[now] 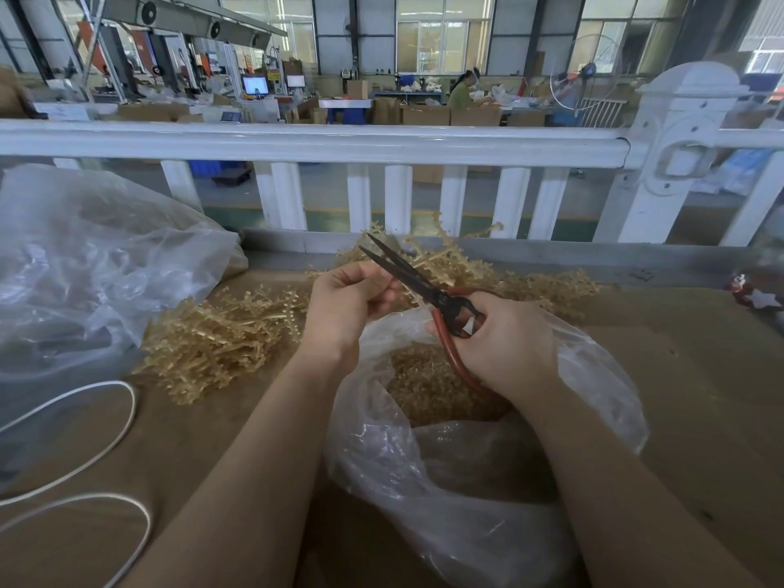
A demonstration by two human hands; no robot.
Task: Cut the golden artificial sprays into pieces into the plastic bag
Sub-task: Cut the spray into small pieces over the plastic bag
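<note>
Two hands work above the mouth of a clear bag (475,494) that lies open on the brown counter (700,396). Right hand (507,343): fingers curled through the red handles of the scissors (424,286), gripping them; the dark blades are parted and point up and away to the left, past the left hand. Left hand (348,303): fingers curled inward, thumb against fingertips, just beside the lower blade; it appears to pinch a small piece of spray, but what it holds is too hidden to tell. Cut golden pieces (428,388) fill the bottom of the bag, directly below and between the two hands.

Uncut golden sprays lie in two heaps on the counter: one heap (220,333) to the left of the left hand, near its wrist, and another (547,286) behind both hands, its sprigs rising behind the scissor tips (some reach up against the fence).

Surroundings: a second, larger clear bag (85,265) slumps at the left edge of the counter; a white cable (106,422) loops below it. A white fence (322,142) with upright slats runs across the far side of the counter. A red ornament with a white star (759,294) sits at the right edge.
</note>
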